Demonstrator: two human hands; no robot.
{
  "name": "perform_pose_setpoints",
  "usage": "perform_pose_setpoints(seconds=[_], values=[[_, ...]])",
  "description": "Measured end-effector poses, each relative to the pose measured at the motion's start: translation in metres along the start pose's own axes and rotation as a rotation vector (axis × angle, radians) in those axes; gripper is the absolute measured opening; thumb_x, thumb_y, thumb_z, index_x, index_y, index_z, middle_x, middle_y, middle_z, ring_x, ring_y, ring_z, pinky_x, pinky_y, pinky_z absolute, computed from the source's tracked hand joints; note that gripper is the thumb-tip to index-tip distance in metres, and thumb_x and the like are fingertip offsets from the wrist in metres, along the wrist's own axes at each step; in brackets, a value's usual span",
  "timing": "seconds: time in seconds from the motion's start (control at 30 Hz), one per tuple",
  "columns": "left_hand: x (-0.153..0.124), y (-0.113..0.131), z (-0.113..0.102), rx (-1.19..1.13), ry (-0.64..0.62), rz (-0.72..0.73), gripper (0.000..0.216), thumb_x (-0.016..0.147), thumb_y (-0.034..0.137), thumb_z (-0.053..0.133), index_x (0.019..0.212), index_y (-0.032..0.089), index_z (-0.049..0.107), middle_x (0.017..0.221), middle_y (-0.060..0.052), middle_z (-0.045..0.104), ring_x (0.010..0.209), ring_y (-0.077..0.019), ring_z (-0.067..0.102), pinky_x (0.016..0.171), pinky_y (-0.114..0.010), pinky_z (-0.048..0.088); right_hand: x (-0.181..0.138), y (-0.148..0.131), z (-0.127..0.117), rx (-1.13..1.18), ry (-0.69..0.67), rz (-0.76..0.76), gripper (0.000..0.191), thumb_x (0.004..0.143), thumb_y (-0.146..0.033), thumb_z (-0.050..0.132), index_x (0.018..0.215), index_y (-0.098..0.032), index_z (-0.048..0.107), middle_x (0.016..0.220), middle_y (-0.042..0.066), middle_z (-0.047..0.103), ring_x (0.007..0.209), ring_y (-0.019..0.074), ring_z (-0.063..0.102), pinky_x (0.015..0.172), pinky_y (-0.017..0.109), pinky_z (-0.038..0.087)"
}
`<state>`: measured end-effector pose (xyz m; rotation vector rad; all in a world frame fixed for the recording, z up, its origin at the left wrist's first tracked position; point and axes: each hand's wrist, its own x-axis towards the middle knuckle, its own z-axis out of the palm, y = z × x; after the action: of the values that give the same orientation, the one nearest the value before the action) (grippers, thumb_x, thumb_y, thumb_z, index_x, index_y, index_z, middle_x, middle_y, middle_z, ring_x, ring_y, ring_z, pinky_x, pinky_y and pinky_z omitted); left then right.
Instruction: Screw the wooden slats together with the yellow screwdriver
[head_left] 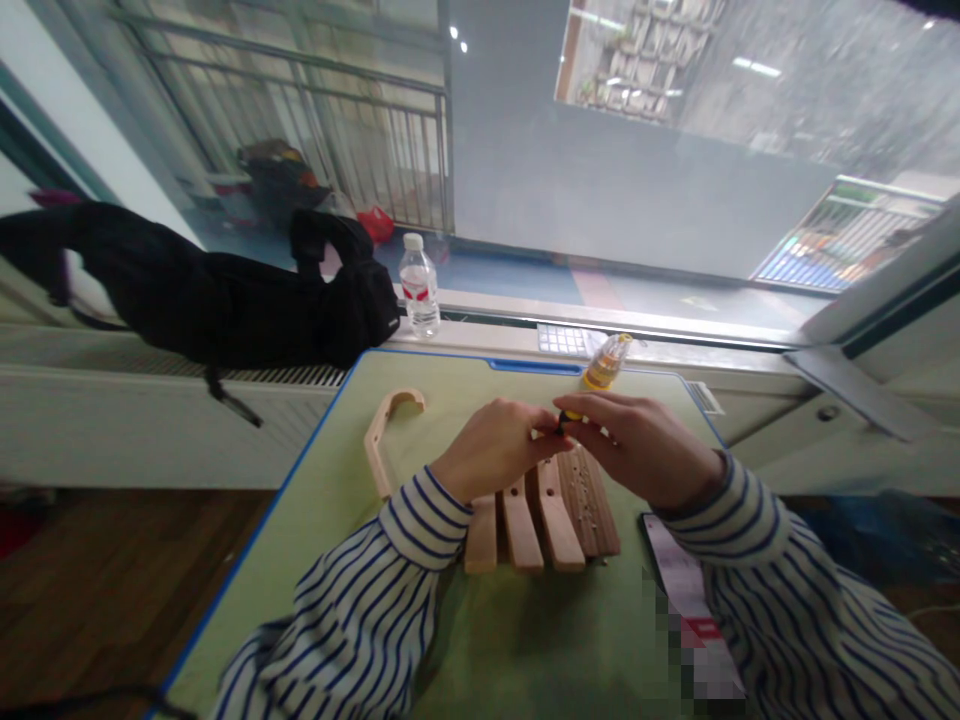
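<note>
My left hand (504,446) and my right hand (651,450) meet above several pieces of wood. Between their fingertips is a small black-and-yellow tool (571,415), mostly covered, so its exact kind does not show. The right fingers close around it; the left fingers are pinched at its lower end, and what they grip is hidden. Below lie pale angled wooden pieces (525,535) with round holes, side by side. Beside them is a darker brown wooden block (600,515) with small light bits on top. A hook-shaped wooden piece (375,450) lies apart, left of my left hand.
The green table top (330,560) has a blue edge. A clear bottle with yellow content (607,362) stands at its far edge. On the sill are a water bottle (420,290) and a black bag (255,300). A phone-like flat object (675,570) lies by my right sleeve.
</note>
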<state>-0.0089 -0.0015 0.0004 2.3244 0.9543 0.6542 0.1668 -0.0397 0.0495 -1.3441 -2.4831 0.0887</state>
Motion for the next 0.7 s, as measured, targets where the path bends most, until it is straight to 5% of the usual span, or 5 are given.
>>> perform_pose_setpoints(seconds=[0.7], values=[[0.001, 0.006, -0.006, -0.043, -0.063, -0.011, 0.029, 0.084, 0.038, 0.045, 0.086, 0.019, 0.066, 0.069, 0.000, 0.062, 0.063, -0.0113, 0.052, 0.055, -0.019, 0.034, -0.001, -0.002, 0.012, -0.066, 0.088, 0.133, 0.029, 0.086, -0.039, 0.041, 0.105, -0.024, 0.056, 0.094, 0.003, 0.066, 0.073, 0.0162, 0.062, 0.064, 0.030, 0.044]])
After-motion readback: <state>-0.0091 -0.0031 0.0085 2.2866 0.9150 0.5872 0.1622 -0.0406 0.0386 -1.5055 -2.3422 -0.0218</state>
